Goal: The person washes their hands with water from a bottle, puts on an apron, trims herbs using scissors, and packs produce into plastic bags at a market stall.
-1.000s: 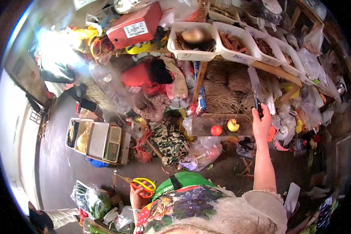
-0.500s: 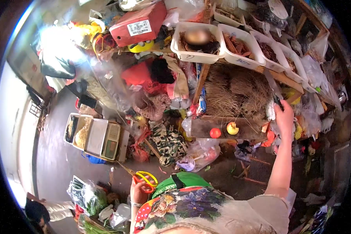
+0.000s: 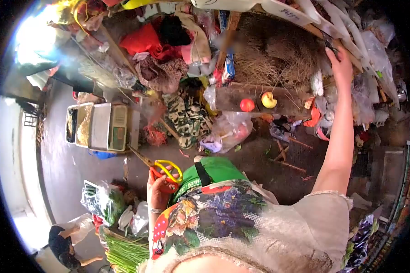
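Note:
My left hand (image 3: 159,187) is closed around the handles of scissors (image 3: 167,173) with one yellow and one orange loop, low beside the green cloth at my waist. My right hand (image 3: 340,63) is stretched out at the upper right, closed on the black handle of a knife (image 3: 331,47). The knife's far part is hard to make out by the white bins (image 3: 287,12). Between the hands, a red fruit (image 3: 247,105) and a bitten or cut yellow-red apple (image 3: 269,100) rest on a wooden ledge (image 3: 228,98), below a heap of dry brown stems (image 3: 278,59).
A scale with trays (image 3: 100,126) stands at the left. Camouflage cloth (image 3: 187,116) and a plastic bag (image 3: 232,129) lie in the middle. Wooden sticks (image 3: 284,152) are on the floor. Green vegetables (image 3: 125,252) and another person (image 3: 64,245) are at the lower left.
The view has tilted down. My right hand has moved up and right with the knife, away from the ledge towards the bins. My left hand still holds the scissors.

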The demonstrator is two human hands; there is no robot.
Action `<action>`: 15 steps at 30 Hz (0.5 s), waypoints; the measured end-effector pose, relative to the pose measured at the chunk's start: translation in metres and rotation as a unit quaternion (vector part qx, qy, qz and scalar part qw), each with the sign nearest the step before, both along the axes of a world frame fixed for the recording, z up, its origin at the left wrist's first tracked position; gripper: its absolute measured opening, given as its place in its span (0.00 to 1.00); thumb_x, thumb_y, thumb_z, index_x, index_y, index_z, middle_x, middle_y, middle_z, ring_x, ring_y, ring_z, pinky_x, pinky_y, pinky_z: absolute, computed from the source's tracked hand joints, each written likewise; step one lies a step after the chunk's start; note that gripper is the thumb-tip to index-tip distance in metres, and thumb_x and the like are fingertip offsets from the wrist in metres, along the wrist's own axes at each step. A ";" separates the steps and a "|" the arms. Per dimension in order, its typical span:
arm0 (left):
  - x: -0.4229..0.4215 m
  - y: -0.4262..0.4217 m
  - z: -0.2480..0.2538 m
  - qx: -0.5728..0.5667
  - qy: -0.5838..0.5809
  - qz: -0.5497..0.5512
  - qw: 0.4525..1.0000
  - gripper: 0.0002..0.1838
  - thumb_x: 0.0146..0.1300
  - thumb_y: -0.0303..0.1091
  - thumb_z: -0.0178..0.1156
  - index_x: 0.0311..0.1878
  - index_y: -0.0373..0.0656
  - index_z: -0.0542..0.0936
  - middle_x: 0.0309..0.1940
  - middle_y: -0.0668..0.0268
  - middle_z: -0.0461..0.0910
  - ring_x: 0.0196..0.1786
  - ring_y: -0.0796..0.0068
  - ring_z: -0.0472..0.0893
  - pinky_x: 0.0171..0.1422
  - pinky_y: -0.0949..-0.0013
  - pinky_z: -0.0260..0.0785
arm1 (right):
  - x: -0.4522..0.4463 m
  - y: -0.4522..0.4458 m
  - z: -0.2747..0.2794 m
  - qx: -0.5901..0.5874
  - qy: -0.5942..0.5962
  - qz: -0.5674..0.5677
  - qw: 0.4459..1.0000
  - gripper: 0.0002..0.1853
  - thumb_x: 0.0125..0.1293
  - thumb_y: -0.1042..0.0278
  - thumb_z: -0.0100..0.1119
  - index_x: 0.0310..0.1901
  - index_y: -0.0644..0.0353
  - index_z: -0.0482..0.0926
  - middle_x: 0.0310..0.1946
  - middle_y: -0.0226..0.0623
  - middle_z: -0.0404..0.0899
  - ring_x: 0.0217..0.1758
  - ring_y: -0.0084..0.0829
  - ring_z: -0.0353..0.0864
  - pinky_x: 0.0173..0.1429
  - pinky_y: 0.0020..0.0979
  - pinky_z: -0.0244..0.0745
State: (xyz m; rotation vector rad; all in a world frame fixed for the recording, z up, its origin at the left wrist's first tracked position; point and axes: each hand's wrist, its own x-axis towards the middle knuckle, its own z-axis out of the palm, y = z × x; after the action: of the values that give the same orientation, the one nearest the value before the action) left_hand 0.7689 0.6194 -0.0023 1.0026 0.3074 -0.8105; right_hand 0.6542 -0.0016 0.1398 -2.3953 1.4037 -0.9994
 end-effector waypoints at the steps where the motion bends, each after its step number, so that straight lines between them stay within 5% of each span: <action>1: 0.000 -0.003 0.000 -0.007 -0.002 0.000 1.000 0.29 0.61 0.23 0.53 0.66 0.44 0.60 0.54 0.53 0.75 0.47 0.56 0.82 0.46 0.59 0.78 | -0.002 0.021 0.004 0.002 0.003 0.000 1.000 0.34 0.59 0.44 0.64 0.61 0.59 0.72 0.59 0.50 0.73 0.56 0.40 0.76 0.60 0.40 0.68; 3: 0.006 -0.013 0.013 0.005 -0.010 -0.040 0.999 0.30 0.60 0.23 0.53 0.67 0.45 0.60 0.55 0.53 0.74 0.49 0.56 0.81 0.49 0.58 0.78 | -0.004 0.069 0.011 -0.162 -0.020 0.061 0.985 0.24 0.63 0.53 0.63 0.58 0.55 0.75 0.54 0.43 0.76 0.52 0.35 0.77 0.57 0.37 0.71; 5: 0.010 -0.028 0.014 -0.017 -0.018 -0.061 0.998 0.32 0.59 0.23 0.53 0.68 0.45 0.59 0.56 0.53 0.74 0.50 0.57 0.81 0.50 0.59 0.77 | 0.003 0.113 -0.012 0.071 -0.124 0.209 0.967 0.15 0.66 0.63 0.60 0.53 0.52 0.78 0.48 0.34 0.79 0.48 0.29 0.78 0.53 0.32 0.73; 7: 0.016 -0.052 0.030 -0.048 -0.017 -0.103 0.993 0.32 0.58 0.23 0.53 0.68 0.43 0.60 0.58 0.56 0.73 0.54 0.59 0.79 0.55 0.59 0.75 | 0.018 0.177 -0.024 0.289 -0.019 0.288 0.913 0.17 0.64 0.69 0.61 0.54 0.57 0.77 0.49 0.31 0.79 0.51 0.24 0.77 0.58 0.27 0.73; 10: 0.023 -0.087 0.051 -0.071 -0.038 -0.177 0.981 0.32 0.58 0.20 0.55 0.67 0.40 0.62 0.59 0.60 0.72 0.60 0.65 0.75 0.61 0.62 0.70 | 0.026 0.239 -0.094 0.628 -0.013 0.386 0.676 0.21 0.66 0.70 0.59 0.61 0.57 0.71 0.49 0.33 0.77 0.52 0.23 0.77 0.52 0.28 0.75; 13: 0.020 -0.113 0.063 -0.077 -0.079 -0.240 0.964 0.31 0.60 0.25 0.58 0.67 0.39 0.62 0.59 0.64 0.71 0.63 0.69 0.70 0.68 0.67 0.61 | 0.026 0.296 -0.100 0.735 -0.031 0.434 0.520 0.25 0.68 0.66 0.57 0.65 0.56 0.64 0.50 0.34 0.77 0.50 0.26 0.79 0.45 0.27 0.76; 15: 0.023 -0.114 0.047 -0.053 -0.118 -0.267 0.955 0.31 0.61 0.27 0.59 0.67 0.38 0.62 0.59 0.64 0.70 0.62 0.72 0.69 0.67 0.69 0.61 | 0.023 0.303 -0.111 0.759 -0.053 0.399 0.512 0.23 0.69 0.64 0.56 0.63 0.56 0.66 0.48 0.32 0.78 0.47 0.23 0.80 0.43 0.24 0.76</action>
State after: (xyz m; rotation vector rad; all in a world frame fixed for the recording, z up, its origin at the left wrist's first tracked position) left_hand 0.7920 0.5058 0.0448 1.0840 -0.2252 -1.1674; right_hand 0.6775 0.3013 0.0288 -1.0898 0.3642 0.3877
